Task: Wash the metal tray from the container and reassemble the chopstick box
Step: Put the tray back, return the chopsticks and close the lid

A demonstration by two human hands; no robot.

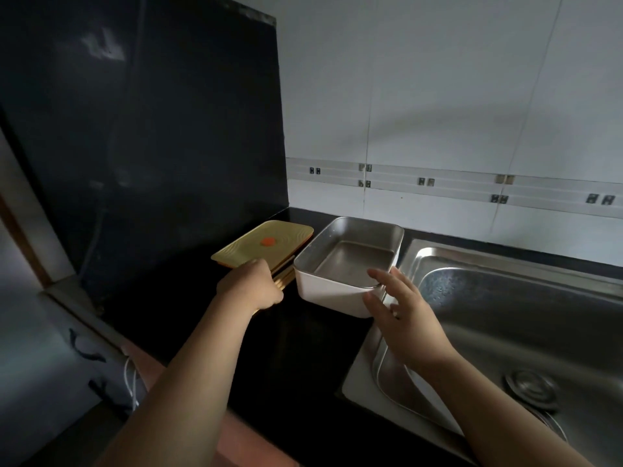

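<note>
A white container (328, 293) stands on the black counter beside the sink, with a metal tray (354, 252) seated inside it. To its left lies a yellow lid (266, 242) with an orange spot, on top of a stack of flat yellow pieces. My left hand (251, 286) grips the near edge of that yellow stack, fingers curled around it. My right hand (401, 311) is spread, fingers straight, at the container's near right corner, fingertips touching its rim and side.
A steel sink (505, 318) fills the right side, with a drain (531, 387) at its bottom. The black counter (202, 318) runs left to a dark glossy back panel (151, 129). White tiled wall (438, 96) stands behind. A white cable (131, 382) hangs at the lower left.
</note>
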